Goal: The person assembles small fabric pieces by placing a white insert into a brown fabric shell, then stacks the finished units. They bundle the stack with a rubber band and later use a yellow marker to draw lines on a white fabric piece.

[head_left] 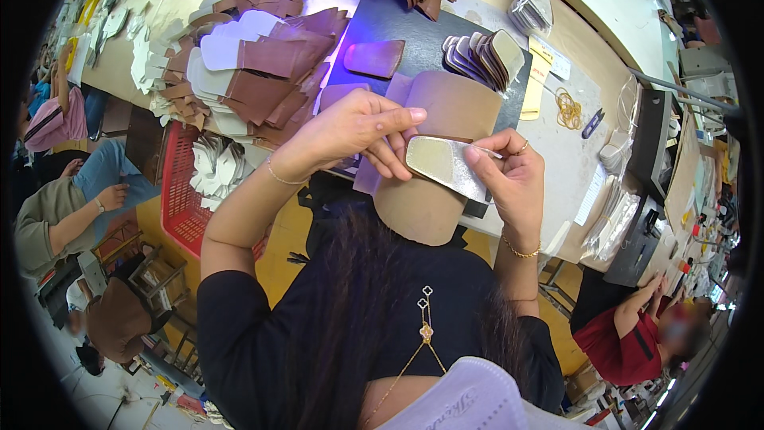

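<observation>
Heaps of brown leather and white cut pieces (255,72) at upper left, red plastic basket (181,199) at left below the table edge, fanned stack of beige insoles (485,56) at upper centre, coil of orange rubber bands (568,107) at upper right, yellow paper slip (535,84) beside it

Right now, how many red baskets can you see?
1. The red plastic basket sits below the table edge on the person's left, under the heaped brown leather pieces. Others may be hidden.
</observation>
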The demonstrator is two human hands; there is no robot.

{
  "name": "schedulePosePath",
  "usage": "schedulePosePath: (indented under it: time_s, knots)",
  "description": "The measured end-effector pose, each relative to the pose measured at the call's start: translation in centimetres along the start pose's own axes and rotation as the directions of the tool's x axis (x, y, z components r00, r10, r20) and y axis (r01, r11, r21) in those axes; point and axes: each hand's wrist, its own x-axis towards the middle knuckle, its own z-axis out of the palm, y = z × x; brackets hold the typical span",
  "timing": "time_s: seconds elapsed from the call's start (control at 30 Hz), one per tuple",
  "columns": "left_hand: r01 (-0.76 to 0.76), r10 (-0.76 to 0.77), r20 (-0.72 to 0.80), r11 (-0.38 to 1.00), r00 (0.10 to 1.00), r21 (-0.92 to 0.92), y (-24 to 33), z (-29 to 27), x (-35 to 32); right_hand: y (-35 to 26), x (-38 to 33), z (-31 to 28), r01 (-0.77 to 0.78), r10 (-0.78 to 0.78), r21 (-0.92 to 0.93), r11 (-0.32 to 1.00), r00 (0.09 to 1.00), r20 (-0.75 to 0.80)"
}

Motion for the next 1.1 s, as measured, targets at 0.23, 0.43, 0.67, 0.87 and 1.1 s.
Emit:
schedulePosePath:
  time_s: [0.23,0.43,0.67,0.87,1.1]
  knots:
    - [0.023,-0.024,0.027,1.0,0.999,0.003,-0.1,-0.1,0.2,0.3,0.1,0.3,0.018,-0.018,0.009,1.0,1.0,-0.014]
    - [0.025,-0.028,0.068,0.999,0.997,0.044,-0.5,-0.6,0.6,0.2,-0.1,0.3,-0.004,-0.006,-0.193,0.981,0.999,-0.052]
    - [-0.015,0.014,0.074,1.0,0.997,0.012,-1.5,-0.8,1.2,2.1,0.2,0.0,0.008,-0.011,-0.034,0.999,0.997,-0.079]
    - [-0.028,0.028,0.032,0.999,0.999,0.025,-1.7,-0.7,0.9,-1.2,-1.3,-0.9,0.362,-0.552,-0.61,0.705,0.82,-0.151]
    - [-0.332,0.317,0.098,0.913,0.943,0.238,-2.1,-1.3,1.3,-1.6,-0.9,3.9,0.71,-0.281,-0.651,0.269,0.704,0.652]
